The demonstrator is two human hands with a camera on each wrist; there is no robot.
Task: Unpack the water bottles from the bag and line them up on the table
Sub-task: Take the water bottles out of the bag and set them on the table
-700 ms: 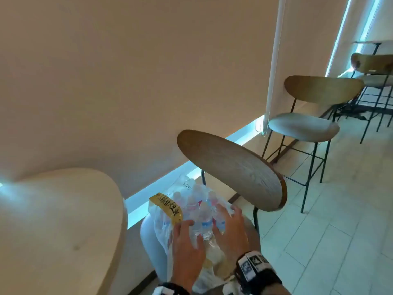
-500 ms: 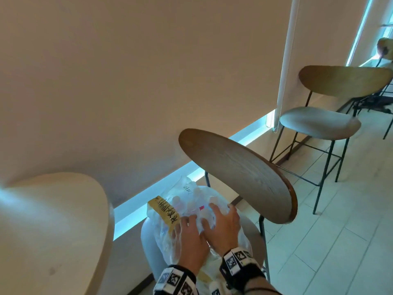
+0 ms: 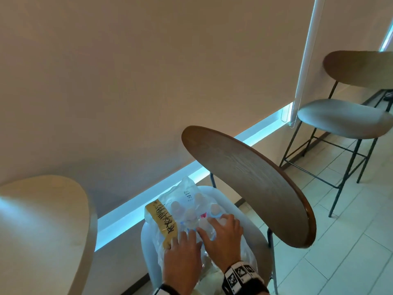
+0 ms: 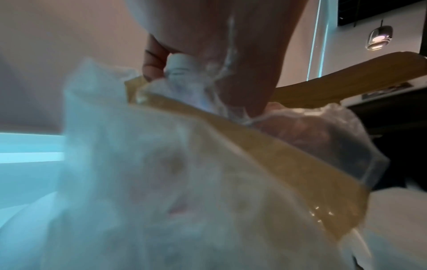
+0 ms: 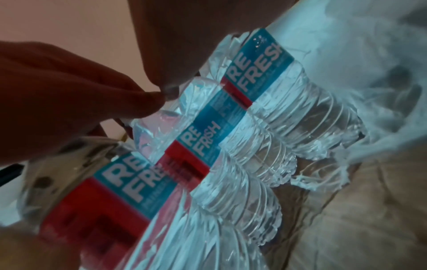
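Observation:
A clear plastic bag [image 3: 187, 201] sealed with a yellow tape strip [image 3: 163, 220] stands on a chair seat [image 3: 253, 226]. It holds several water bottles [image 5: 242, 138] with blue and red labels and pale caps [image 3: 215, 208]. Both hands lie on top of the bag, side by side. My left hand [image 3: 185, 237] grips the film around a capped bottle neck [image 4: 181, 61] between thumb and fingers. With thumb and fingertip, my right hand [image 5: 166, 93] pinches the film over the bottle shoulders. The lower parts of the bottles are hidden in the head view.
A pale round table [image 3: 42, 231] stands to the left of the chair. The chair's dark wooden backrest [image 3: 251, 184] overhangs the bag on the right. A second chair [image 3: 340, 118] stands further right on the tiled floor. A blind-covered window fills the back.
Both hands have climbed from the bag's near side onto its top and closed on the film. The bag has stayed on the seat.

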